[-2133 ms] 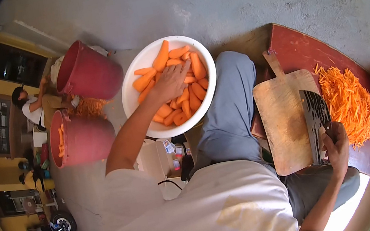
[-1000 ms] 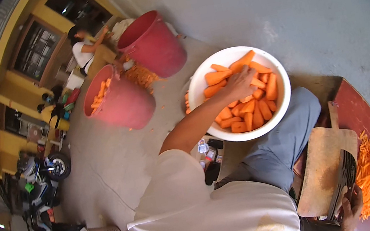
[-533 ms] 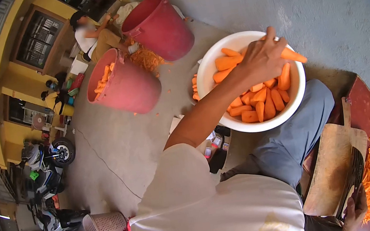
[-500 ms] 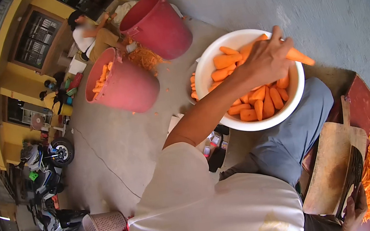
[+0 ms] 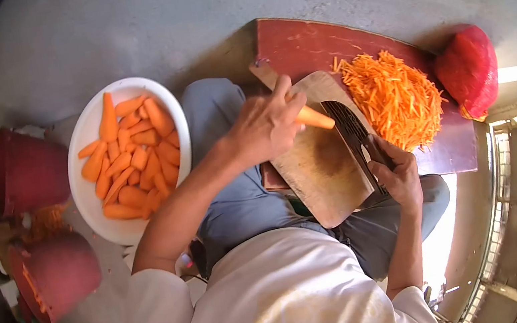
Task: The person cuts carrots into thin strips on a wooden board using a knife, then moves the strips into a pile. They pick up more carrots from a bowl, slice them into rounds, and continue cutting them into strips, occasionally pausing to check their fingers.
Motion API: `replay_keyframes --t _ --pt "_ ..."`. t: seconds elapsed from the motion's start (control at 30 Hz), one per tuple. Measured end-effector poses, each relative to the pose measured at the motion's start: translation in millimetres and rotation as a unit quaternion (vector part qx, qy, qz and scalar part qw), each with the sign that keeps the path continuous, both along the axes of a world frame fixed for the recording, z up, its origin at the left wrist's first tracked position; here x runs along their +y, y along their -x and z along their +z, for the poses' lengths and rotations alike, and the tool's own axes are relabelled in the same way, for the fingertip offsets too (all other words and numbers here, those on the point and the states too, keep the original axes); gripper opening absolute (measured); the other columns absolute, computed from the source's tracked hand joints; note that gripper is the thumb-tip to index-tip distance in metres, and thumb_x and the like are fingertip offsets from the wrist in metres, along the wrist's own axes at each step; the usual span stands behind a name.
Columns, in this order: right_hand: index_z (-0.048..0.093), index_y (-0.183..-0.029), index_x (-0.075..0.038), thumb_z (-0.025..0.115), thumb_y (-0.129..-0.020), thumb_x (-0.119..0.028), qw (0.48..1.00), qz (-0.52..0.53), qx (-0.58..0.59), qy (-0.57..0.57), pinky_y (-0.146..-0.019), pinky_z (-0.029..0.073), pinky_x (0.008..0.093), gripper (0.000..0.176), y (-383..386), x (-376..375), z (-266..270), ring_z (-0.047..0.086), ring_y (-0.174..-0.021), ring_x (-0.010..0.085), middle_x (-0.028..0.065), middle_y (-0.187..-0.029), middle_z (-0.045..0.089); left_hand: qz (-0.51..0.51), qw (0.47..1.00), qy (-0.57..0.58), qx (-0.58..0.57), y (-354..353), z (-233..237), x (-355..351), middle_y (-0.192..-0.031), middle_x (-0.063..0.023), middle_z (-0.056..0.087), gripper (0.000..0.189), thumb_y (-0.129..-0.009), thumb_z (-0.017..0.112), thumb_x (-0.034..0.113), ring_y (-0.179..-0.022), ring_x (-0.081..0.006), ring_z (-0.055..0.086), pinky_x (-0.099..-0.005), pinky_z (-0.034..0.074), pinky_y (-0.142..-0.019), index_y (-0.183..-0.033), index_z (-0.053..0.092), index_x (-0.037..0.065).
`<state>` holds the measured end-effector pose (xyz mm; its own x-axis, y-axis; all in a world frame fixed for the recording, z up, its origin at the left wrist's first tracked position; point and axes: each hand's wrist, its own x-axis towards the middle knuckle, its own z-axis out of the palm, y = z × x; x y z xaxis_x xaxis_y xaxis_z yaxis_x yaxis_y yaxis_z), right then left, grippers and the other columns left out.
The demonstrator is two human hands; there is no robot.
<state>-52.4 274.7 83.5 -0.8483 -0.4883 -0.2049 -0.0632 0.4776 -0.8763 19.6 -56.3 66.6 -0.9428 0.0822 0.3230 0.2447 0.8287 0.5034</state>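
My left hand is closed around a peeled carrot, whose narrow end points right over the wooden board. The board has a handle and lies slanted across my lap. Along its right side runs a black slotted grater, and the carrot's tip is close to its upper part. My right hand grips the grater's lower right edge, thumb on top. Just beyond it, a heap of shredded carrot lies on a red surface.
To the left stands a white basin of peeled carrots. Farther left are two red tubs, one holding carrots, with a person beside them. A red mesh sack sits at the right end of the red surface, by the wall.
My left hand has brought the carrot from the basin over to the board and grater. The view has swung right, and my right hand now shows fully at the grater.
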Motion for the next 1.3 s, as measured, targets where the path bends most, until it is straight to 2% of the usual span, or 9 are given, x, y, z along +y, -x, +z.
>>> replay_keyframes --t 0.17,0.37,0.5,0.6,0.77,0.97,1.1,1.2,1.3 --pt "0.067 -0.146 0.009 0.079 -0.089 0.001 0.986 -0.095 -0.009 0.136 -0.104 0.055 0.0304 0.059 -3.4 9.0 -15.7 0.074 -0.116 0.0154 0.0166 -0.131 0.080 -0.038 0.997 -0.063 -0.023 1.5 -42.0 36.8 -0.121 -0.0175 0.057 0.048 -0.090 0.087 0.023 -0.091 -0.0390 0.075 -0.0507 0.062 -0.079 -0.129 0.066 0.003" --pt "0.068 -0.139 0.009 0.075 -0.089 0.006 0.960 0.043 0.275 -0.036 -0.099 0.060 0.0372 0.051 -23.6 -7.1 7.1 0.081 -0.113 0.0344 0.0241 -0.128 0.080 -0.026 0.999 -0.026 0.030 13.3 -53.5 41.3 -0.131 -0.0222 0.056 0.060 -0.089 0.091 0.031 -0.123 -0.0457 0.061 -0.0542 0.053 -0.104 -0.135 0.066 0.001" --pt "0.067 -0.141 0.008 0.073 -0.092 0.003 0.977 0.016 0.210 -0.034 -0.085 0.063 0.0365 0.049 -32.0 -9.4 21.9 0.082 -0.104 0.0261 0.0205 -0.118 0.083 -0.035 0.999 -0.025 0.031 9.7 -51.3 32.1 -0.132 -0.0186 0.057 0.063 -0.086 0.092 0.034 -0.127 -0.0410 0.057 -0.0527 0.048 -0.111 -0.136 0.068 0.003" --pt "0.067 -0.140 0.008 0.072 -0.094 0.001 0.998 0.003 0.016 -0.068 -0.082 0.063 0.0344 0.047 -27.9 -3.4 40.2 0.081 -0.101 0.0210 0.0195 -0.114 0.083 -0.058 0.998 -0.003 0.007 4.4 -46.3 26.1 -0.132 -0.0169 0.058 0.063 -0.086 0.093 0.034 -0.127 -0.0408 0.057 -0.0532 0.048 -0.111 -0.136 0.069 0.004" --pt "0.072 -0.140 0.006 0.075 -0.091 0.000 0.984 -0.063 0.167 -0.027 -0.089 0.059 0.0304 0.049 9.7 27.2 -7.2 0.074 -0.097 0.0107 0.0127 -0.105 0.082 -0.056 0.998 -0.025 0.007 5.6 -43.7 26.3 -0.132 -0.0158 0.059 0.062 -0.086 0.092 0.032 -0.126 -0.0404 0.058 -0.0518 0.048 -0.111 -0.137 0.068 0.005" --pt "0.066 -0.149 0.007 0.073 -0.098 -0.003 0.994 -0.082 0.035 0.070 -0.073 0.051 0.0231 0.053 3.7 29.0 16.3 0.060 -0.081 0.0047 -0.0006 -0.097 0.072 -0.066 0.995 -0.074 0.015 16.9 -44.8 26.5 -0.125 -0.0158 0.063 0.054 -0.089 0.090 0.027 -0.120 -0.0393 0.062 -0.0506 0.048 -0.110 -0.133 0.071 0.003" --pt "0.061 -0.152 0.007 0.070 -0.101 -0.002 0.997 -0.045 0.041 0.040 -0.072 0.052 0.0267 0.053 -29.6 15.3 15.4 0.062 -0.078 0.0089 0.0031 -0.096 0.068 -0.084 0.994 -0.076 0.000 20.4 -47.5 30.0 -0.113 -0.0144 0.065 0.044 -0.091 0.088 0.026 -0.109 -0.0362 0.066 -0.0507 0.049 -0.102 -0.126 0.073 0.004" --pt "0.055 -0.153 0.008 0.067 -0.104 0.000 0.998 -0.036 0.031 0.041 -0.075 0.055 0.0313 0.051 -59.8 4.7 25.7 0.065 -0.081 0.0126 0.0042 -0.097 0.067 -0.040 0.998 0.026 0.040 15.9 -50.5 50.2 -0.107 -0.0136 0.064 0.038 -0.092 0.086 0.028 -0.101 -0.0342 0.066 -0.0495 0.048 -0.093 -0.118 0.074 0.004" --pt "0.056 -0.152 0.007 0.069 -0.105 -0.002 0.997 -0.026 0.074 -0.016 -0.083 0.057 0.0368 0.050 -82.2 4.9 22.0 0.074 -0.095 0.0300 0.0183 -0.112 0.074 -0.031 0.998 0.016 0.060 5.9 -50.7 62.5 -0.103 -0.0121 0.064 0.040 -0.090 0.087 0.031 -0.096 -0.0337 0.066 -0.0486 0.047 -0.088 -0.117 0.073 0.006"
